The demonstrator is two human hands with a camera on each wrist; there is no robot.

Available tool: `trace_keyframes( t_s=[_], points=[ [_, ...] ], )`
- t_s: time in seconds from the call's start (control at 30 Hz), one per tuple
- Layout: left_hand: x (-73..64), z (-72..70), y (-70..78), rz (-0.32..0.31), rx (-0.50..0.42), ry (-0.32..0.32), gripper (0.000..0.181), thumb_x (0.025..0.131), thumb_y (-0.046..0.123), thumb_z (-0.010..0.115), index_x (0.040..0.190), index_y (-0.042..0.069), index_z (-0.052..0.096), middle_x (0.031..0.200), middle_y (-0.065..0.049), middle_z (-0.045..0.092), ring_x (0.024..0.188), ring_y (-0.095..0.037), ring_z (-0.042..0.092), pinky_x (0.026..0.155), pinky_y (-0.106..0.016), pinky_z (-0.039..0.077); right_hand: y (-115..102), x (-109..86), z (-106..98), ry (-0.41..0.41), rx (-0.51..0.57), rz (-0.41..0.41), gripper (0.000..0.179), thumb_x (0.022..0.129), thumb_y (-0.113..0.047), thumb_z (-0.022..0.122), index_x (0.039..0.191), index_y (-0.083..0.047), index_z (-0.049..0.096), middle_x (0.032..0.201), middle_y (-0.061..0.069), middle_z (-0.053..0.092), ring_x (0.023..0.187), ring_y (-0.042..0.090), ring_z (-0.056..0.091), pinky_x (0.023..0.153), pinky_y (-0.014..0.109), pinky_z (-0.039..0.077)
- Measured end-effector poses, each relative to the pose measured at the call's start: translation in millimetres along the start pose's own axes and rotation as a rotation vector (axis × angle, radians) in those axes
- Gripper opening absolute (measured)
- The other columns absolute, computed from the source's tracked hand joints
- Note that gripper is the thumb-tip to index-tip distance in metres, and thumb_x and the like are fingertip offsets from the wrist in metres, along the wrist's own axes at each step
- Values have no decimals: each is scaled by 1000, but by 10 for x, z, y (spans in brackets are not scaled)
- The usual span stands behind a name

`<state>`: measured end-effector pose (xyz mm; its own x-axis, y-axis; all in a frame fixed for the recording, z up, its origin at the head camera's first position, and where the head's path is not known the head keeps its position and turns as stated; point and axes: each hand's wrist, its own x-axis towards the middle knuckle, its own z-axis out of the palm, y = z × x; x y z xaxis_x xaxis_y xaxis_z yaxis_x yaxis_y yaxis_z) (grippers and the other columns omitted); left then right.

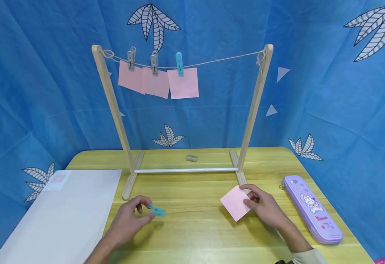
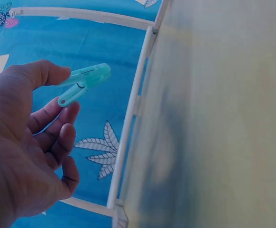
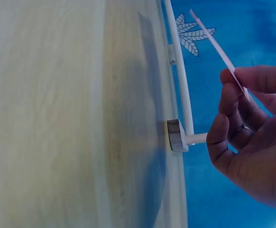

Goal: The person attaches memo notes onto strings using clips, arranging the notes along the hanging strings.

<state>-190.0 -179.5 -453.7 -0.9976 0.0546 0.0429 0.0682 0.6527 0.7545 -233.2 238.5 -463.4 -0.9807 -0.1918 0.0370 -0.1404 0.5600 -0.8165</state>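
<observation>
My left hand pinches a light-blue clothespin by its handle ends, between thumb and fingers, above the front of the table. In the left wrist view the thumb lies on one handle of the clothespin and a fingertip on the other. To the right, my right hand holds a square pink paper note by one corner. The right wrist view shows this note nearly edge-on. Three pink notes hang from a string, two under grey clothespins and one under a blue clothespin.
The string spans a wooden frame with a white crossbar low down. A small grey cylinder lies behind the bar. White sheets cover the table's left side. A purple pencil case lies at the right, before a blue curtain.
</observation>
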Motion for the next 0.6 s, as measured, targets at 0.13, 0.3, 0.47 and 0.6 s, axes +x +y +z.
trace_keyframes(
  t_s=[0.13,0.3,0.47,0.6],
  points=[
    [34,-27,86,74,19,75,25,79,25,80,98,25,64,91,7,60,80,-13,48,62,-23,37,-43,-4,19,11,55,-7,32,90,-7,66,121,-16,62,86,6,61,67,8,50,57,22,43],
    [88,-87,218,150,30,134,26,79,24,80,100,24,65,90,6,61,79,-12,48,64,-23,38,-96,25,31,34,73,-55,28,90,-9,66,118,-13,64,85,6,61,66,8,49,56,23,42],
    [168,-187,374,187,52,171,24,83,28,77,103,21,66,88,7,58,80,-13,48,70,-26,37,-151,122,33,63,76,-93,25,92,-12,65,117,-12,64,86,7,63,65,8,49,57,23,41],
    [238,-273,492,228,60,201,25,87,29,73,109,17,66,91,5,59,81,-13,50,73,-27,37,-235,209,11,89,77,-116,24,94,-14,63,118,-13,63,87,7,65,66,11,52,58,24,43]
  ],
)
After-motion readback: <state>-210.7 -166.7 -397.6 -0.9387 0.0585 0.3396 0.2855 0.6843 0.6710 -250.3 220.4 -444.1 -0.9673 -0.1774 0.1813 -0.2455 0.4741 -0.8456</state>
